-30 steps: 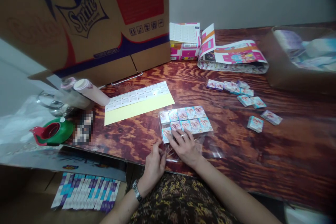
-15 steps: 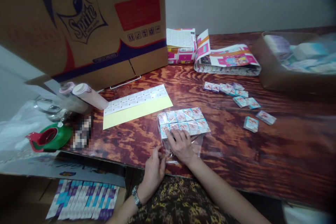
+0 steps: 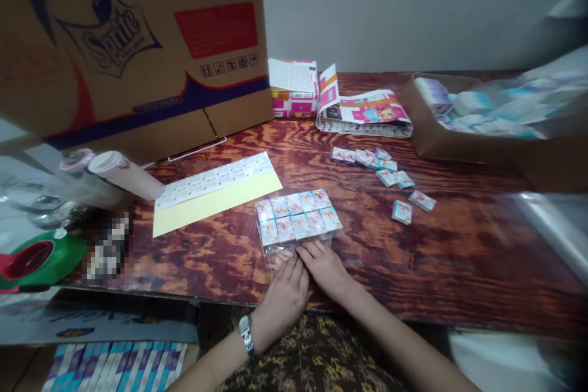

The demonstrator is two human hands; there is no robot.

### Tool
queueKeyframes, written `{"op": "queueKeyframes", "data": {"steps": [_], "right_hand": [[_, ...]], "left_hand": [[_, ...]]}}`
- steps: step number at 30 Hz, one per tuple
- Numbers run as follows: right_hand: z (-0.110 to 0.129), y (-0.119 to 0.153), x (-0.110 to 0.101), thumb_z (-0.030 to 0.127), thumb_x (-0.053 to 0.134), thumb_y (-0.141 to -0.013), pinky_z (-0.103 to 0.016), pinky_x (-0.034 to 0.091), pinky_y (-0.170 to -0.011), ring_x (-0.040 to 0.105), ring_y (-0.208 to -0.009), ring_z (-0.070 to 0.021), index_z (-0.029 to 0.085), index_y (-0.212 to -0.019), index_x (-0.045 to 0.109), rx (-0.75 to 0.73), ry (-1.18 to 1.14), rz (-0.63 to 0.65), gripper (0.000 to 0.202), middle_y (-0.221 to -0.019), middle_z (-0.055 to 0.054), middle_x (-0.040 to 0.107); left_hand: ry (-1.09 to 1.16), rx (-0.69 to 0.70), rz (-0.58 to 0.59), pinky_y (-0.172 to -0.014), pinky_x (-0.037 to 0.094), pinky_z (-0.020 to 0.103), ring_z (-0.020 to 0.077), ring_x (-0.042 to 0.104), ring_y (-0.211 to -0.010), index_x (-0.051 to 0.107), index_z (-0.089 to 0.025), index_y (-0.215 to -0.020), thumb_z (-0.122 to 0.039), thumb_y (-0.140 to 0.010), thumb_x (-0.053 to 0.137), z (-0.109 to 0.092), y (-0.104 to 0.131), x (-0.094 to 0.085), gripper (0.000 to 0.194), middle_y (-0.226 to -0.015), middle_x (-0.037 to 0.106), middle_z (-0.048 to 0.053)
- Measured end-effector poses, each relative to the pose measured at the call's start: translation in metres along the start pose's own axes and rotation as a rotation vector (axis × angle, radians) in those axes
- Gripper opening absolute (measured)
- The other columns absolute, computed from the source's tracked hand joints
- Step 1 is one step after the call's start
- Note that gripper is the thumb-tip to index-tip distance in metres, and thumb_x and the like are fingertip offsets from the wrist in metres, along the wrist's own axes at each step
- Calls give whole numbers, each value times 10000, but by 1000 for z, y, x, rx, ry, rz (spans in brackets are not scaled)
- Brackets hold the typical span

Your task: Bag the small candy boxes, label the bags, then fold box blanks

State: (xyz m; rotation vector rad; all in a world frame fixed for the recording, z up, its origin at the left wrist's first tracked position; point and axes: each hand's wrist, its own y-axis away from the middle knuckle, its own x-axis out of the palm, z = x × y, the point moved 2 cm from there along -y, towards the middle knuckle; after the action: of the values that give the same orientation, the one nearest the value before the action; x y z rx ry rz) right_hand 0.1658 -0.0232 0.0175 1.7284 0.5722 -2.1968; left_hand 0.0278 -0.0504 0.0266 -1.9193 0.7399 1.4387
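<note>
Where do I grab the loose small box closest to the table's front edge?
Probably by the near and far sides of the small box, coming from above: it lies flat, picture up, and another box sits close on its right.

Both bare forearms slant inward across the near edge of the bench (image 3: 220,263). The left hand (image 3: 285,293) lies palm down, fingers together and extended, its tips close to those of the right hand (image 3: 325,268), also palm down, fingers gently bent
</note>
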Motion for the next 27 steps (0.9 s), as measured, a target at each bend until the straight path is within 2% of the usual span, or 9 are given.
{"op": "queueKeyframes", "data": {"steps": [3,7,13,16,19,21,24,27], "right_hand": [[2,-20,-2,131,500,-869,-311,486,-794,545,-915,-202,171,-1011,607,-9,-25,132,182,-940,-76,629],[7,-37,-5,153,498,-870,-333,478,-766,541,-906,-220,167,-914,609,65,5,202,120,-926,-74,622],[2,-14,-17,229,395,-924,-286,463,-762,554,-871,-184,207,-973,592,67,-59,243,204,-908,-47,624],[-13,-6,-24,250,381,-927,-297,451,-786,551,-902,-201,199,-980,601,197,26,268,232,-979,-76,623],[-25,-11,-28,225,428,-902,-315,435,-809,515,-994,-236,189,-994,606,292,124,254,203,-1053,-106,605],[-28,-14,-28,230,449,-895,-315,439,-783,518,-983,-238,195,-997,606,276,133,248,191,-1049,-108,604],[-27,-5,-30,276,453,-904,-319,436,-780,549,-911,-220,205,-1002,611,176,90,176,199,-981,-95,620],[-21,15,-33,299,446,-913,-304,422,-800,561,-883,-194,212,-1022,616,4,2,28,220,-939,-76,632]], "left_hand": [[9,9,31,-1033,350,448,284,348,-1293,398,-65,-1287,-276,-902,409,2,0,10,439,-1316,463,199],[45,3,12,-1048,332,452,258,352,-1295,423,-106,-1276,-230,-900,407,3,3,10,396,-1307,481,171],[20,-40,13,-1043,340,436,262,385,-1271,460,-122,-1252,-227,-894,422,4,3,12,375,-1282,516,138],[-30,-10,-2,-1026,354,427,281,352,-1291,416,-106,-1294,-237,-902,402,4,2,15,414,-1348,452,147],[-44,15,23,-1004,372,434,289,373,-1275,398,-102,-1308,-238,-901,397,3,-1,12,429,-1352,445,157],[-35,13,24,-991,384,442,289,406,-1248,441,-109,-1271,-252,-899,407,3,0,4,401,-1320,477,163],[-8,-11,-38,-960,414,407,257,477,-1165,485,-128,-1220,-206,-885,424,5,12,-14,350,-1231,540,154],[35,-90,-174,-903,441,364,218,542,-1011,523,-153,-1157,-146,-851,468,13,34,-30,311,-1066,599,120]]}}
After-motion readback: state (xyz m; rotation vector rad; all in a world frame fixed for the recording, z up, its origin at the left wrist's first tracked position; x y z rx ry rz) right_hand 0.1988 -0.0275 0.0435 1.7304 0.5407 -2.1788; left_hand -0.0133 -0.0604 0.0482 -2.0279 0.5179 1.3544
